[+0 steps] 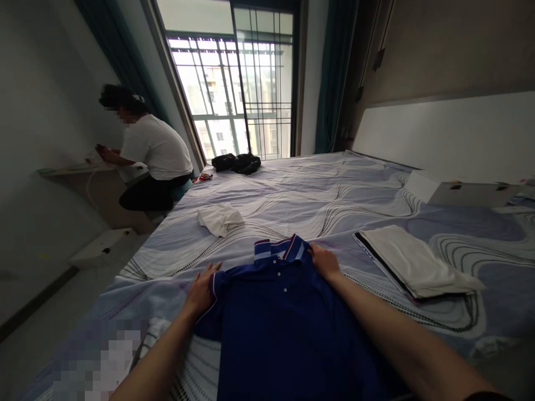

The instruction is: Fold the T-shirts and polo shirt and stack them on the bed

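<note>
A dark blue polo shirt (271, 323) lies front up on the bed, its striped collar pointing away from me and its white buttons showing. At the cuff of the sleeve on the left is my left hand (201, 292), open, its fingers stretched out and resting at the cloth's edge. My right hand (325, 263) is closed on the shirt's shoulder beside the collar; its fingertips are partly hidden. The sleeve on the right is mostly covered by my right forearm.
On the patterned bedsheet (284, 206) are a crumpled white cloth (219, 219), a folded stack of clothes (412, 259), black bags (236, 162) and a white box (463, 191). A person (154, 145) sits at a small desk (79, 171) on the left. Another white box (102, 248) stands on the floor.
</note>
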The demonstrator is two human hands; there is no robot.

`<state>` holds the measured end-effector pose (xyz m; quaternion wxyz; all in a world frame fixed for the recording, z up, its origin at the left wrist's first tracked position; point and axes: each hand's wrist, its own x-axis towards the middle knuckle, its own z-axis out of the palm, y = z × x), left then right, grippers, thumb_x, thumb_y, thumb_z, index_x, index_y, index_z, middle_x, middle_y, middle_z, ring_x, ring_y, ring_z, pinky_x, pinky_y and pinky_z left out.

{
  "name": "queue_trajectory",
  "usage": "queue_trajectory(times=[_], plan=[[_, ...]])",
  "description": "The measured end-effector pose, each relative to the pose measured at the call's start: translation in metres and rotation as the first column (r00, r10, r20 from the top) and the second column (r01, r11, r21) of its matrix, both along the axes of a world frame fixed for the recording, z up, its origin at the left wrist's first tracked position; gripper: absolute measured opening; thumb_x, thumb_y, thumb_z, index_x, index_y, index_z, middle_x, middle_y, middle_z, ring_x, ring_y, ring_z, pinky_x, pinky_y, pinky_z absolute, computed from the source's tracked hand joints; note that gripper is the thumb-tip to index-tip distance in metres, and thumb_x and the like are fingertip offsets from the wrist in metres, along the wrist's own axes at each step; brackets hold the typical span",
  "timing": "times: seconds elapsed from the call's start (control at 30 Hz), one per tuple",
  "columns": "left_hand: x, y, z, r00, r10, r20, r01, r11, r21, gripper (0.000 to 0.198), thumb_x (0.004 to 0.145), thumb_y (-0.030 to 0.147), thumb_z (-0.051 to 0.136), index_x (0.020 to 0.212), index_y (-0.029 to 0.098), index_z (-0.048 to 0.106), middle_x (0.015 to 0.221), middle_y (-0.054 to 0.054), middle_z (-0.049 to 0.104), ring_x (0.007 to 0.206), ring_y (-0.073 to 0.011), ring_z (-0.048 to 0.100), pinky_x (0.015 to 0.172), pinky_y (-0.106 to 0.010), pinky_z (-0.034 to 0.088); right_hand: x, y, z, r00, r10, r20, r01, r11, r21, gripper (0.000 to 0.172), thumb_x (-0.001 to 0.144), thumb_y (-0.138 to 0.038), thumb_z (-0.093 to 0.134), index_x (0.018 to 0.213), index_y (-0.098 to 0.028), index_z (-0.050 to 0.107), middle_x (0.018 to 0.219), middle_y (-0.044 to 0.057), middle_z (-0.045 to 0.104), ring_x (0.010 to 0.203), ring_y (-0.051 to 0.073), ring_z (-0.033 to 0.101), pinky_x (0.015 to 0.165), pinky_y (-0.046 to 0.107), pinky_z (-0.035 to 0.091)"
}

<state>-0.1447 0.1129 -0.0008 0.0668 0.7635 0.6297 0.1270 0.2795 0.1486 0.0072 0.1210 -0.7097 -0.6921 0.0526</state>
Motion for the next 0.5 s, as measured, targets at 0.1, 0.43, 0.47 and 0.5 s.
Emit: queue_trajectory(times=[0.1,0.43,0.47,0.5], plan=[[-0.007,0.036,-0.004,0.999,-0.01,-0.034,0.01,1.0,0.001,0.062,0.088,0.028,0.043,0.148,0.017,0.043,0.157,-0.008,0.043,0.15,-0.0272,0.029,0.122,-0.053,0.025,-0.003,0.043,-0.003,1.0,0.013,0.02,-0.013,1.0,-0.004,0.035,0.105,-0.04,0.031,0.123,-0.025,0.056,0.113,0.011,0.071,0.099,0.025,0.068,0.08,0.031,0.044],[-0.024,0.143,-0.013,0.999,-0.009,-0.05,0.012,0.999,0.051,0.06,0.086,0.027,0.048,0.145,0.019,0.046,0.152,-0.009,0.05,0.144,-0.027,0.04,0.118,-0.044,0.031,-0.008,0.17,-0.014,0.991,0.043,0.124,-0.041,0.999,-0.017,0.044,0.104,-0.047,0.033,0.131,-0.021,0.057,0.115,0.014,0.071,0.105,0.028,0.065,0.086,0.034,0.044],[-0.024,0.148,-0.011,0.999,0.003,-0.046,0.0,0.999,0.054,0.056,0.085,0.027,0.048,0.141,0.02,0.05,0.148,-0.009,0.054,0.14,-0.0266,0.046,0.116,-0.042,0.033,-0.007,0.178,-0.015,0.99,0.045,0.13,-0.043,0.999,-0.018,0.045,0.103,-0.048,0.034,0.131,-0.021,0.057,0.115,0.014,0.07,0.106,0.028,0.065,0.086,0.035,0.044],[-0.023,0.151,-0.01,0.999,0.02,-0.042,-0.017,0.998,0.055,0.052,0.086,0.028,0.048,0.137,0.021,0.053,0.143,-0.009,0.059,0.134,-0.0265,0.051,0.114,-0.04,0.035,-0.007,0.184,-0.017,0.99,0.045,0.132,-0.043,0.999,-0.019,0.046,0.103,-0.048,0.034,0.131,-0.021,0.057,0.115,0.014,0.07,0.106,0.029,0.065,0.087,0.036,0.044]])
